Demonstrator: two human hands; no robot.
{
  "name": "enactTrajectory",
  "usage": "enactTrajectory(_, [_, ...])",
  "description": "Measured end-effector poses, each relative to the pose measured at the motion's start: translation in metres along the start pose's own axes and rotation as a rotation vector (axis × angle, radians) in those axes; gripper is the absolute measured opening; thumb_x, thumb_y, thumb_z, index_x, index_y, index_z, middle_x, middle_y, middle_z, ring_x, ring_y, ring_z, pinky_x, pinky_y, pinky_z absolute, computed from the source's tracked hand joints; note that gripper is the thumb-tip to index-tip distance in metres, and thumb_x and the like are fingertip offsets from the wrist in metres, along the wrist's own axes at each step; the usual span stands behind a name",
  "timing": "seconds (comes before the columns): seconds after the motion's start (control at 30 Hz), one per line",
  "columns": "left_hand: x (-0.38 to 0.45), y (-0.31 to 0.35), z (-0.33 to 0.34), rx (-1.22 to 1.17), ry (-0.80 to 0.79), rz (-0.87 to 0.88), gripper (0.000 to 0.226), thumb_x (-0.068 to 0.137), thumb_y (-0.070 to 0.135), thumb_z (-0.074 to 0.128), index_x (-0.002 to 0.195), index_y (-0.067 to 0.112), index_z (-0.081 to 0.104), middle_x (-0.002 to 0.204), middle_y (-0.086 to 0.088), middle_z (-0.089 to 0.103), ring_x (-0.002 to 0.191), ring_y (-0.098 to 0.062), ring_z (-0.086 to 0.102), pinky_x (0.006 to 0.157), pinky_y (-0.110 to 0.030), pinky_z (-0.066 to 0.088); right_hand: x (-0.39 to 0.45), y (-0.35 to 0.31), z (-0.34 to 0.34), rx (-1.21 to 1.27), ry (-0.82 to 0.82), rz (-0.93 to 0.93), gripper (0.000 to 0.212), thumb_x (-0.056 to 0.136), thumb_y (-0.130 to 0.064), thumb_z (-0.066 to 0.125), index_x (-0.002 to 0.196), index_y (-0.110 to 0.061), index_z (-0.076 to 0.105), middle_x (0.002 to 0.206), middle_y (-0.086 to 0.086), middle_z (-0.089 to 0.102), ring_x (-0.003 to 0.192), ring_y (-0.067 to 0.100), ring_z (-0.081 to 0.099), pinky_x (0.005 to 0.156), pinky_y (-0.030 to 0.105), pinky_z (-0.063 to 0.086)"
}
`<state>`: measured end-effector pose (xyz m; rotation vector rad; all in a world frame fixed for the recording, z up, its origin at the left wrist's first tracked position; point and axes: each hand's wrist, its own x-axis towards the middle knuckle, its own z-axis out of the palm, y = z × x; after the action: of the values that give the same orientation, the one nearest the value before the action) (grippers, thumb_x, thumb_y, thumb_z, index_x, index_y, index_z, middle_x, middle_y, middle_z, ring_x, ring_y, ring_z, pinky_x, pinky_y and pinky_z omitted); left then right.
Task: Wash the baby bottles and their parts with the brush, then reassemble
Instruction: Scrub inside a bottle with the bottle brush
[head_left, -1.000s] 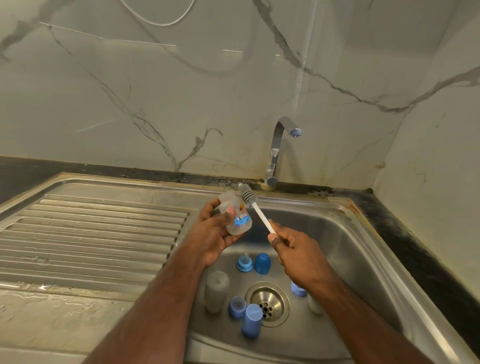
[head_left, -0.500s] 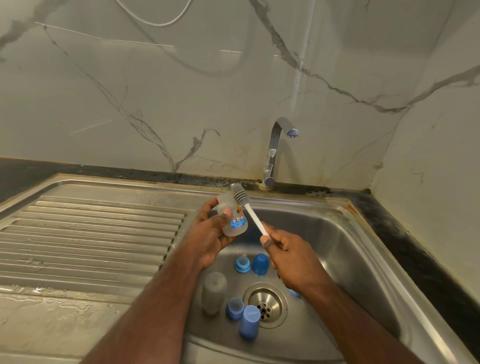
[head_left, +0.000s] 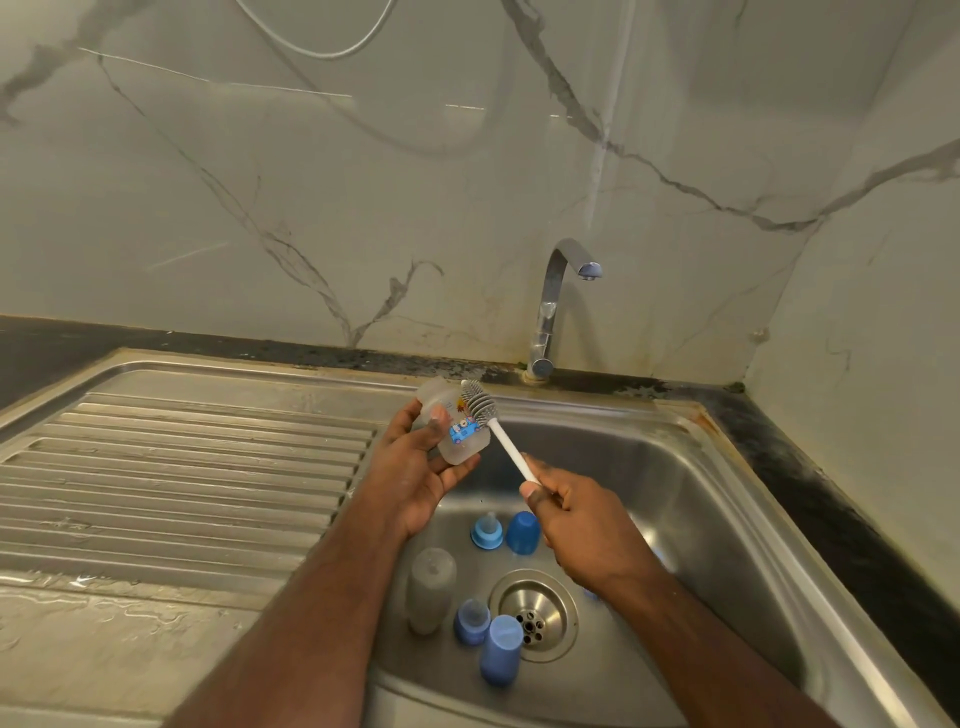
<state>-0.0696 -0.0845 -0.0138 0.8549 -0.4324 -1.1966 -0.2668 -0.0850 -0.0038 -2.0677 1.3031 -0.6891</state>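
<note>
Bottle (head_left: 460, 431): small frosted clear plastic, blue cartoon print on side, held tilted over far-left part of sink basin (head_left: 691, 499), mouth pointing up and away. Left hand (head_left: 415, 462) cups it from below, fingers + thumb curled round body; prob. held over the basin so drips fall in, and angled so mouth faces the brush.

Brush (head_left: 493, 428): grey ribbed silicone-looking head, thin white rigid stick handle. Head lies against bottle's outer side near the neck, not inside. Right hand (head_left: 576, 525) pinches low end of handle w/ thumb + curled fingers; grip far back gives reach, looks like scrubbing the outside or lining up for entry, can't tell which.

Basin floor, near: second frosted bottle (head_left: 430, 590) standing upright left of drain (head_left: 535, 605). Blue nipple ring (head_left: 487, 531) + blue cap (head_left: 523, 532) side by side just beyond drain; another ring w/ teat (head_left: 471, 621) + blue cap (head_left: 501, 656) touching, near side of drain. More blue bits half hidden under right wrist, unclear. Parts parked in basin, apparently awaiting wash; none reassembled.

Sink is brushed stainless, ribbed drainboard (head_left: 182, 483) on left, wet patches on near-left surface. Chrome curved tap (head_left: 558, 306) at far edge, no water seen running. Marble-look wall behind.
</note>
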Motion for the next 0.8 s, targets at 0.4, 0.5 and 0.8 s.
enactTrajectory(0.4, [0.0020, -0.0005, 0.0001, -0.001, -0.003, -0.014, 0.041, 0.103, 0.017, 0.055, 0.143, 0.021, 0.050, 0.132, -0.016, 0.064, 0.112, -0.036, 0.069, 0.088, -0.051, 0.061, 0.0012, 0.0032, -0.0051, 0.008, 0.016, 0.015, 0.043, 0.104, -0.038, 0.048, 0.147, -0.038, 0.045, 0.097, -0.012, 0.068, 0.080, 0.008, 0.063, 0.073, 0.023, 0.054])
enactTrajectory(0.5, [0.0026, 0.0004, -0.0013, 0.003, -0.014, -0.006, 0.038, 0.103, 0.019, 0.055, 0.141, 0.020, 0.053, 0.130, -0.016, 0.066, 0.111, -0.035, 0.070, 0.085, -0.049, 0.061, -0.0044, -0.0008, -0.0017, 0.017, -0.021, -0.023, 0.040, 0.105, -0.038, 0.047, 0.144, -0.042, 0.047, 0.076, -0.015, 0.059, 0.065, 0.004, 0.054, 0.062, 0.016, 0.043])
enactTrajectory(0.8, [0.0057, -0.0003, -0.0039, -0.011, -0.030, -0.017, 0.038, 0.102, 0.022, 0.057, 0.139, 0.018, 0.055, 0.129, -0.016, 0.068, 0.110, -0.036, 0.071, 0.089, -0.051, 0.060, -0.0032, 0.0056, -0.0017, 0.077, 0.015, -0.015, 0.036, 0.103, -0.039, 0.050, 0.139, -0.046, 0.052, 0.061, -0.014, 0.055, 0.057, 0.004, 0.051, 0.058, 0.023, 0.046])
